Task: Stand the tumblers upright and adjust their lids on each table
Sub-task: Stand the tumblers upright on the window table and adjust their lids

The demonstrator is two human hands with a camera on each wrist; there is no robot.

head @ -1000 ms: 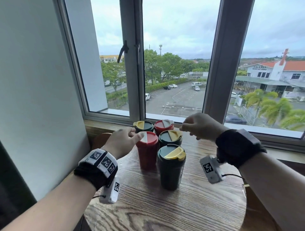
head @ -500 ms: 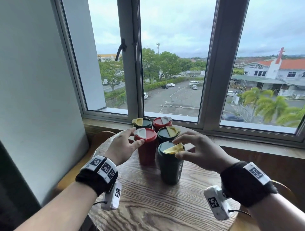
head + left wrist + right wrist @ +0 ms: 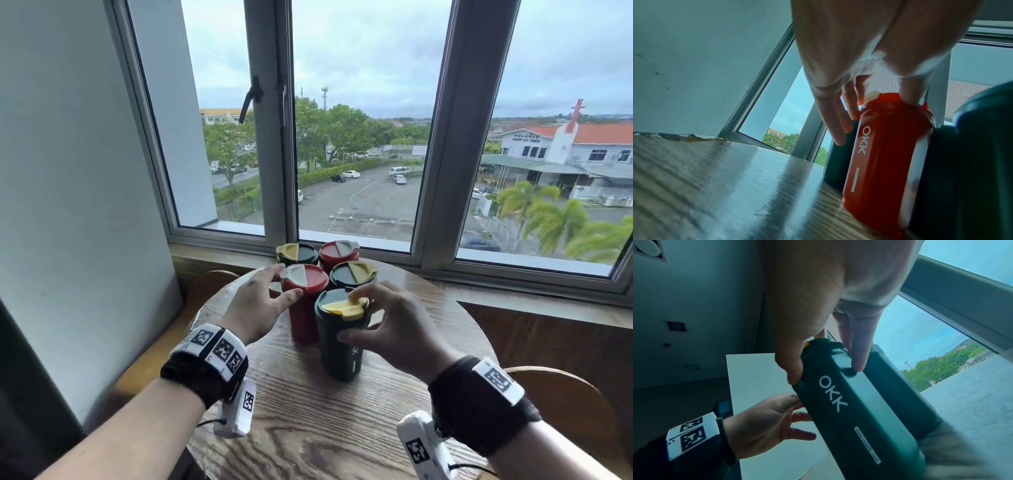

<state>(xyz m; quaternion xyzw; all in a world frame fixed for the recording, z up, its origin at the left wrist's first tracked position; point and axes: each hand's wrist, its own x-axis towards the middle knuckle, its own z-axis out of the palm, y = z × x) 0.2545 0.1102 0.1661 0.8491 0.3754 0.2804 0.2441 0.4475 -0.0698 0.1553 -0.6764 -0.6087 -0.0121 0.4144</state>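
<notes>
Here, five tumblers stand upright in a tight cluster on the round wooden counter [image 3: 308,428], toward its window side. Nearest me is the dark green tumbler [image 3: 340,346], its yellow flap [image 3: 344,305] sitting slightly raised on the lid. My right hand [image 3: 394,325] is around its top: the thumb lies against the near side of the body just under the lid, and the fingers [image 3: 371,289] curl over the far rim, touching the flap. The right wrist view shows the same hold, thumb on one side and a finger down the other side of the lid edge, so this hand is grasping the green tumbler.

Just left of it and touching it stands the red tumbler [image 3: 305,308], with a grey flap [image 3: 294,274] on its lid. My left hand [image 3: 257,305] is at its top; the thumb presses the near edge of the lid and the fingers reach round the far side by the flap. In the left wrist view the thumb tip sits on the lid rim while the other fingers hang loosely beside the body, so it is a light pinch on the lid.

Behind these are the back tumblers [image 3: 352,274]: a second green one, another red one and a green one at far left, all lidded.

Beyond the counter is the window sill [image 3: 513,305].
</notes>
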